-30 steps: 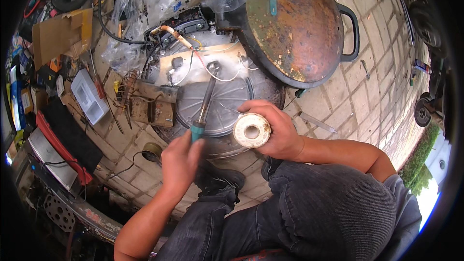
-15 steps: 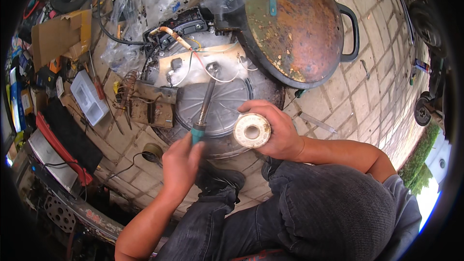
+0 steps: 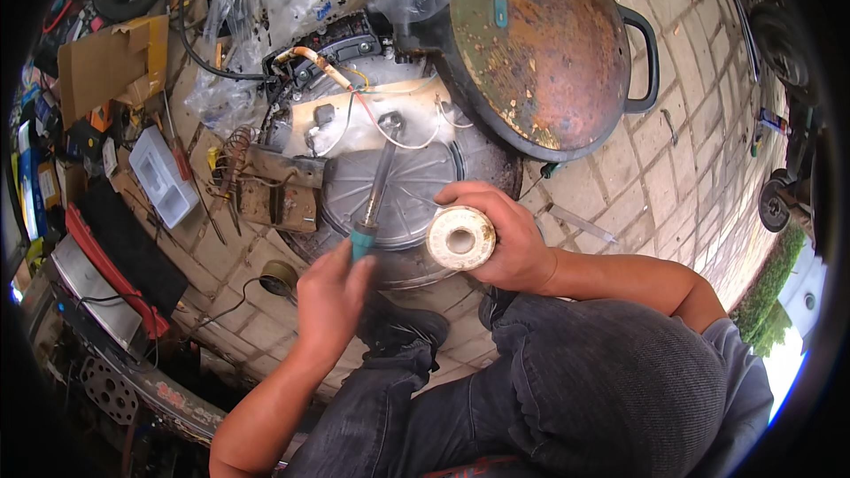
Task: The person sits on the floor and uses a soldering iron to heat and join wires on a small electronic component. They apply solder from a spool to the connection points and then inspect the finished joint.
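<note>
My left hand (image 3: 329, 304) is closed round the teal handle of a soldering iron (image 3: 376, 190), whose metal barrel points away from me. Its tip end reaches the thin wires (image 3: 390, 135) lying over a pale board (image 3: 301, 121) with white fluffy padding. In my right hand (image 3: 506, 239) is a whitish solder spool (image 3: 461, 240), held with its round face and centre hole turned up. Beneath both hands lies an upturned round appliance base (image 3: 394, 186) with a ribbed grey disc. A rust-coloured sleeved cable (image 3: 314, 66) runs to the wires.
A large round pan lid (image 3: 540, 44) with a black handle stands at the far right. Clear plastic bags (image 3: 292, 0) lie behind the base. To the left are a cardboard box (image 3: 111, 66), a clear plastic tray (image 3: 165, 179), a wire-coil iron stand (image 3: 235, 155) and a small tin (image 3: 278, 278).
Both hands keep their holds and barely move. The spool has shifted very slightly left, and the solder strand seen above it earlier is harder to make out.
</note>
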### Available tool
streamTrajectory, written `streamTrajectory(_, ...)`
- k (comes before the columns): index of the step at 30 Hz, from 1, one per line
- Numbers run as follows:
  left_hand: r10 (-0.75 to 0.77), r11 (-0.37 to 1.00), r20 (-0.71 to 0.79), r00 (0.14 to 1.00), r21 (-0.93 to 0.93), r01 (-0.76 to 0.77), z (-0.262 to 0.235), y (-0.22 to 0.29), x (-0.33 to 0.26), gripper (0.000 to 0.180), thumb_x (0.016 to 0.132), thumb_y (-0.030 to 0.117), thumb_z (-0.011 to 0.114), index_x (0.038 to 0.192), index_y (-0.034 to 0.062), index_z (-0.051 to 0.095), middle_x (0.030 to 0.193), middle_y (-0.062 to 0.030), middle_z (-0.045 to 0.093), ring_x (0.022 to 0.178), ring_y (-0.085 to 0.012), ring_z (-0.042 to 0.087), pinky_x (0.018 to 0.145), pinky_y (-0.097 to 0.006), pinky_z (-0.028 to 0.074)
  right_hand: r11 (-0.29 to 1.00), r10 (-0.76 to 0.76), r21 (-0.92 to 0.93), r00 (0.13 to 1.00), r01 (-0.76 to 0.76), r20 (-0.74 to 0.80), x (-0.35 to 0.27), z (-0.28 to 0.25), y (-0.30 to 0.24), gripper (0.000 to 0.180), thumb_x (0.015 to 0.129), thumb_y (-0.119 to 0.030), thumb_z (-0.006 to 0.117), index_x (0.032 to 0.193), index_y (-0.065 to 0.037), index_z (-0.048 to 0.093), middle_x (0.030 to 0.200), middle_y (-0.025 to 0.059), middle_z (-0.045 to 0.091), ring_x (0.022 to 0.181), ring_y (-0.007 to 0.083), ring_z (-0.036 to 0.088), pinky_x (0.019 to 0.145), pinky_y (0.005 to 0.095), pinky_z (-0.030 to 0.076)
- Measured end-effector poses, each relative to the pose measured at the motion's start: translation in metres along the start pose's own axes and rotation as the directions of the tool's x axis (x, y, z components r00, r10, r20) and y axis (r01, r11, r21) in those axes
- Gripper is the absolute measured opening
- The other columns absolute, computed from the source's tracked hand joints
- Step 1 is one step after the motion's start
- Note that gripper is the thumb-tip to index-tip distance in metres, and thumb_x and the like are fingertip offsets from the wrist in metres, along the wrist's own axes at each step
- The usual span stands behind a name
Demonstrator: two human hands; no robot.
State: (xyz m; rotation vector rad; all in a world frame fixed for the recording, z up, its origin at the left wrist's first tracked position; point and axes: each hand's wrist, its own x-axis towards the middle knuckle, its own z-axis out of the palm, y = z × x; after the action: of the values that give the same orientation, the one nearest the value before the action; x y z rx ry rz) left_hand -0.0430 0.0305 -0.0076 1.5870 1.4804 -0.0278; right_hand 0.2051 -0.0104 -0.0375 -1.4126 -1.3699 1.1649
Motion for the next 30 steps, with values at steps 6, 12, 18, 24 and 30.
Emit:
streamTrajectory(6, -0.031, 0.999, -0.004, 1.000, -0.022, 0.031, -0.003, 0.006, 0.005, 0.031, 0.088, 0.012, 0.071, 0.114, -0.0048, 0.066, 0.085, -0.0226, 0.066, 0.077, -0.0363, 0.067, 0.072, -0.040, 0.052, 1.000, -0.015, -0.004, 1.000, 0.015, -0.001, 0.000, 0.000, 0.001, 0.051, 0.070, 0.000, 0.083, 0.113, 0.000, 0.055, 0.117, 0.0173, 0.064, 0.103, 0.0299, 0.066, 0.089, 0.0354, 0.052)
streamTrajectory(12, -0.017, 0.999, -0.020, 1.000, -0.030, 0.016, -0.001, 0.005, -0.002, 0.031, 0.088, 0.012, 0.071, 0.114, -0.0034, 0.067, 0.084, -0.0225, 0.066, 0.077, -0.0369, 0.066, 0.071, -0.040, 0.052, 1.000, -0.006, 0.016, 1.000, 0.006, 0.007, 0.001, -0.002, -0.001, 0.052, 0.070, 0.000, 0.082, 0.113, 0.000, 0.054, 0.118, 0.0175, 0.064, 0.103, 0.0302, 0.066, 0.089, 0.0358, 0.052)
streamTrajectory(18, -0.035, 0.999, 0.015, 0.999, -0.026, 0.035, -0.001, 0.003, -0.001, 0.032, 0.090, 0.008, 0.071, 0.119, -0.0047, 0.066, 0.080, -0.0112, 0.064, 0.071, -0.0148, 0.059, 0.066, -0.030, 0.049, 0.999, -0.032, -0.002, 0.999, 0.032, 0.000, 0.001, -0.002, 0.001, 0.053, 0.070, 0.000, 0.083, 0.114, 0.000, 0.054, 0.118, 0.0171, 0.064, 0.104, 0.0299, 0.066, 0.090, 0.0356, 0.052)
streamTrajectory(24, -0.006, 1.000, -0.002, 1.000, 0.004, 0.006, -0.003, 0.006, 0.006, 0.032, 0.090, 0.009, 0.071, 0.119, -0.0044, 0.066, 0.081, -0.0117, 0.065, 0.071, -0.0153, 0.060, 0.067, -0.031, 0.049, 1.000, -0.008, 0.009, 1.000, 0.008, 0.010, -0.002, -0.002, 0.002, 0.054, 0.070, 0.000, 0.083, 0.115, 0.000, 0.054, 0.119, 0.0180, 0.063, 0.106, 0.0299, 0.065, 0.091, 0.0360, 0.051)
streamTrajectory(30, 0.007, 1.000, -0.008, 1.000, -0.011, -0.007, -0.001, 0.003, -0.001, 0.032, 0.089, 0.013, 0.070, 0.116, -0.0031, 0.066, 0.082, -0.0217, 0.065, 0.073, -0.0365, 0.065, 0.070, -0.040, 0.052, 1.000, 0.002, 0.003, 1.000, -0.002, -0.002, -0.001, -0.006, 0.002, 0.056, 0.070, 0.001, 0.082, 0.117, 0.000, 0.052, 0.120, 0.0189, 0.063, 0.107, 0.0304, 0.065, 0.093, 0.0373, 0.051)
